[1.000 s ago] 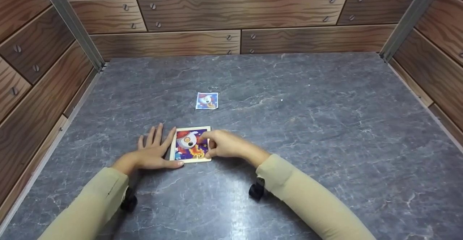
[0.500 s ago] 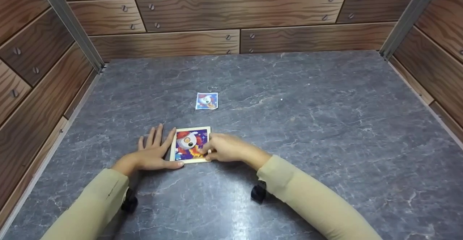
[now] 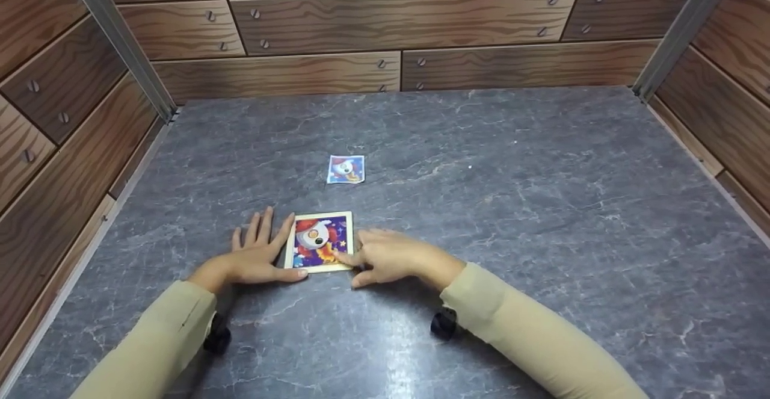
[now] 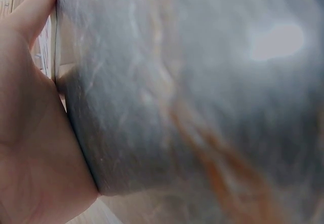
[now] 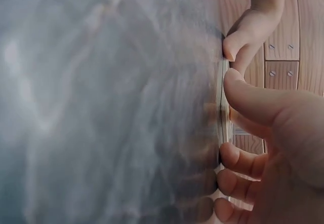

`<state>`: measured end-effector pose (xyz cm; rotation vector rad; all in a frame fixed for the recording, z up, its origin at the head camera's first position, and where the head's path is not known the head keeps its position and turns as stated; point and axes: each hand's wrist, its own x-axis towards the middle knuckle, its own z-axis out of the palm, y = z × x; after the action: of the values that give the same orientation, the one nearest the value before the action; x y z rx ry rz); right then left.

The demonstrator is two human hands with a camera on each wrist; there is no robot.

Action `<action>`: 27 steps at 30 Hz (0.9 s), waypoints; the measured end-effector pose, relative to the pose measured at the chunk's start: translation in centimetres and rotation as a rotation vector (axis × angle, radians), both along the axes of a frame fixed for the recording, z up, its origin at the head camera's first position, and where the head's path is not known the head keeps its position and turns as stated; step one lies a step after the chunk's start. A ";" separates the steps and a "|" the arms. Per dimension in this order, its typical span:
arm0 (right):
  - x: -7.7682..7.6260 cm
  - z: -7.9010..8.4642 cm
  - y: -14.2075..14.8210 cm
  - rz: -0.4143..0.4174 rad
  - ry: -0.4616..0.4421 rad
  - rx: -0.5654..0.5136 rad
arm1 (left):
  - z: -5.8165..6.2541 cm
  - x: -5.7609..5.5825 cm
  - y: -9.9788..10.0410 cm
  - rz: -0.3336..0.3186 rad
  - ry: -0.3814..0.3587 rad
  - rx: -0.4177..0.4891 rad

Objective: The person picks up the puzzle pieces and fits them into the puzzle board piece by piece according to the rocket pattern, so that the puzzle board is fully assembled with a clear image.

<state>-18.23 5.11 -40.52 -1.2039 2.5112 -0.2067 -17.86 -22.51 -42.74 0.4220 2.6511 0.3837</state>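
A square picture puzzle (image 3: 314,236) in a pale wooden frame lies flat on the grey marbled table (image 3: 541,236). Its picture is a white and red rocket with orange flames on purple. The left hand (image 3: 255,259) rests with fingers spread, forefinger along the frame's left side and thumb at the near left corner. From the right, the right hand (image 3: 391,257) touches the near right part of the picture with its forefinger; its thumb is off the frame on the near side. In the right wrist view, the thin frame edge (image 5: 223,102) shows beside the right thumb and fingertips.
Beyond the puzzle lies a small paper card (image 3: 346,169) with the same rocket picture. Wood-patterned walls (image 3: 397,23) enclose the table at the back and both sides. A tiny white speck (image 3: 470,167) is to the right of the card.
The right hand has slid toward the near right corner of the puzzle, its thumb moving off the frame and uncovering the picture's right side. The left hand stays in place.
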 end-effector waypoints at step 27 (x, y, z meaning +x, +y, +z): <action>0.6 0.4 0.8 -0.026 -0.030 -0.061 | 0.3 0.2 -0.2 -0.004 -0.004 0.007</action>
<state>-17.66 5.86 -40.17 -1.1825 2.5123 -0.3082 -17.69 -22.70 -42.42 0.4279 2.6450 0.3930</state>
